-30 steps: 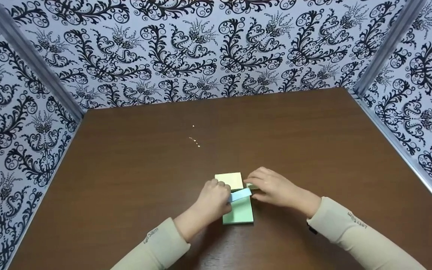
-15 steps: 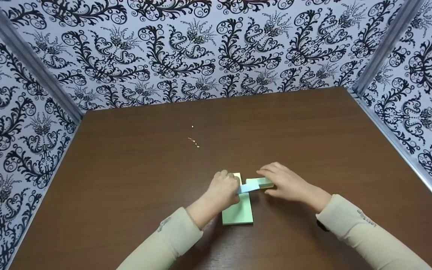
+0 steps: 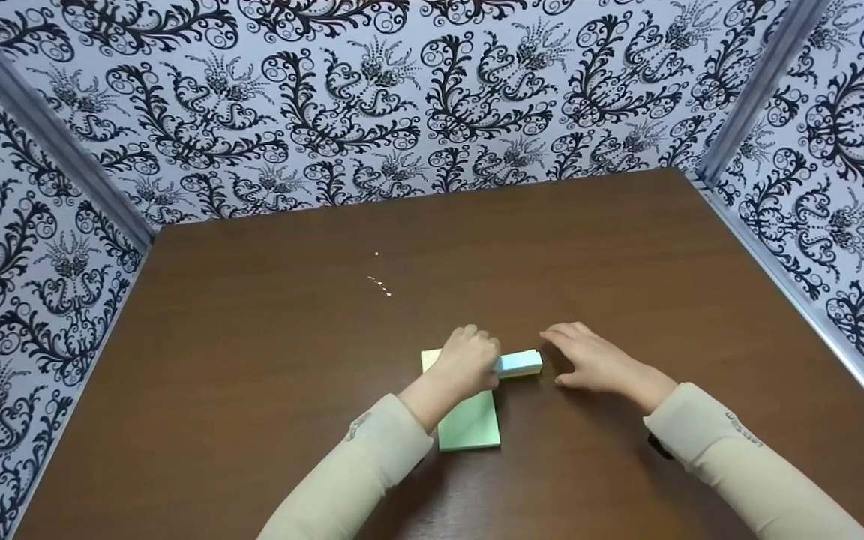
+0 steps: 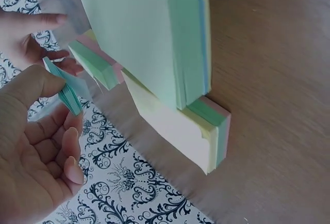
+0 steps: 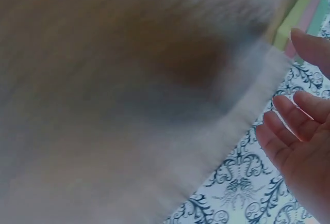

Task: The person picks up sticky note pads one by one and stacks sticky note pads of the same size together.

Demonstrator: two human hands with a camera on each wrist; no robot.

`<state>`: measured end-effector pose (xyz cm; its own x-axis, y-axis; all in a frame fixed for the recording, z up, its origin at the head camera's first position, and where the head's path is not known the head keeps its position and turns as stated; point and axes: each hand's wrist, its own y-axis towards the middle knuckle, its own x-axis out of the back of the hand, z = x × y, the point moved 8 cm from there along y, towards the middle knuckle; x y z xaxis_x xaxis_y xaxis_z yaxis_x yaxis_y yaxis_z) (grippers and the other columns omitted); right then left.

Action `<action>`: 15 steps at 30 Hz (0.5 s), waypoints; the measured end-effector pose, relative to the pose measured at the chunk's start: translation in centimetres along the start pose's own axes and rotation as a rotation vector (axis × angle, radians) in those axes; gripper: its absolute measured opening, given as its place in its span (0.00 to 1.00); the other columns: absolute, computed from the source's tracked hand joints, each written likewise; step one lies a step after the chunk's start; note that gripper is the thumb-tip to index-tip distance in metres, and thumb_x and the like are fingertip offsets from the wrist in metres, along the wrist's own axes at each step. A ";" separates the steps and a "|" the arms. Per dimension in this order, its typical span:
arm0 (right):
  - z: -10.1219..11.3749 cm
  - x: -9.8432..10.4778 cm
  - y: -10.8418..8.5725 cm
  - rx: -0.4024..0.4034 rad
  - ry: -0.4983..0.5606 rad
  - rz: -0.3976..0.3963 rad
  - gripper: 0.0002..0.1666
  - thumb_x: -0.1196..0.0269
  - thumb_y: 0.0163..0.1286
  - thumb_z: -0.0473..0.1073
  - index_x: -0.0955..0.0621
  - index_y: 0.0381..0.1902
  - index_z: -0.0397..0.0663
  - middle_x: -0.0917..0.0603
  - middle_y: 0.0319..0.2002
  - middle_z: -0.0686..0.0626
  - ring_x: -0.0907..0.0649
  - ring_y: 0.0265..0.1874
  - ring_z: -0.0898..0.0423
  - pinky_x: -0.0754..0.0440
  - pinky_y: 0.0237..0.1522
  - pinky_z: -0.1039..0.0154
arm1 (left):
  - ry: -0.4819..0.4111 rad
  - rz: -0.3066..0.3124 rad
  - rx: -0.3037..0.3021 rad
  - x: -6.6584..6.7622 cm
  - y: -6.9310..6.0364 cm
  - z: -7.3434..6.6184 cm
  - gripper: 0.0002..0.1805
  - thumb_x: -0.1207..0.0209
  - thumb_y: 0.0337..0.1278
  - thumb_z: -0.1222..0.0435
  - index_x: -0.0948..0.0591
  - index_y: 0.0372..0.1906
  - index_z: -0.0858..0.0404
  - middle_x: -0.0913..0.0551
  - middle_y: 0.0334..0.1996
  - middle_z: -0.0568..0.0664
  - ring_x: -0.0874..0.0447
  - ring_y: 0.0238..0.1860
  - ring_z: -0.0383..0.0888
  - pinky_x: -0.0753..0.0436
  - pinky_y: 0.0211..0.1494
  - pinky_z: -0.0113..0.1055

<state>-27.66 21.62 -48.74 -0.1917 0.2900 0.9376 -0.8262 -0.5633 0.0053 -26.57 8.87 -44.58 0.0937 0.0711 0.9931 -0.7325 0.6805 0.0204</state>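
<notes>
My left hand [image 3: 466,364] pinches a thin blue sticky-note pad [image 4: 69,92] between thumb and fingers. The pad lies over a narrow stack of sticky notes [image 3: 528,370] with green, pink and yellow layers; whether they touch I cannot tell. Just right of that stack, my right hand [image 3: 601,361] holds nothing, thumb and fingers spread apart. Beneath my left forearm is a larger green sticky-note pad [image 3: 469,426], with blue and yellow layers under it in the left wrist view. A pale yellow pad [image 3: 430,358], mostly hidden by the left hand, lies behind the green one.
All this lies on a brown wooden table [image 3: 289,337]. A few small pale specks [image 3: 379,283] mark its surface further back. Patterned panels [image 3: 342,97] with metal edges [image 3: 766,262] enclose the back and both sides.
My left hand has moved right with the blue pad, from above the green and yellow pads to over the narrow stack. My right hand has let go of that stack and drawn right.
</notes>
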 end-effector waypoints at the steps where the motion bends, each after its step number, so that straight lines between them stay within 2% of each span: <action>1: -0.2 -0.1 -0.1 -0.010 0.001 0.012 0.39 0.32 0.52 0.38 0.33 0.59 0.27 0.31 0.57 0.34 0.33 0.57 0.39 0.33 0.55 0.46 | 0.012 0.005 -0.001 -0.1 0.2 -0.1 0.10 0.37 0.44 0.56 0.22 0.28 0.57 0.21 0.28 0.45 0.27 0.32 0.43 0.26 0.39 0.34; 6: -0.6 -0.6 -0.2 -0.026 -0.006 0.037 0.36 0.32 0.53 0.39 0.31 0.57 0.28 0.30 0.55 0.35 0.31 0.54 0.40 0.31 0.53 0.47 | 0.048 0.024 -0.003 -0.6 1.0 -0.4 0.12 0.38 0.47 0.54 0.21 0.32 0.57 0.20 0.31 0.45 0.26 0.35 0.43 0.26 0.43 0.34; 15: -1.0 -1.0 0.3 -0.067 0.035 0.067 0.31 0.32 0.53 0.42 0.26 0.52 0.30 0.27 0.44 0.42 0.28 0.44 0.46 0.29 0.46 0.51 | 0.032 0.091 0.008 -1.8 2.0 -0.3 0.12 0.39 0.49 0.54 0.20 0.34 0.58 0.19 0.34 0.46 0.25 0.37 0.44 0.25 0.45 0.36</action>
<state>-28.23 21.98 -50.03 -0.2649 0.2811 0.9224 -0.8441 -0.5300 -0.0810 -28.01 10.26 -46.37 0.0480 0.1551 0.9867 -0.7444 0.6642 -0.0682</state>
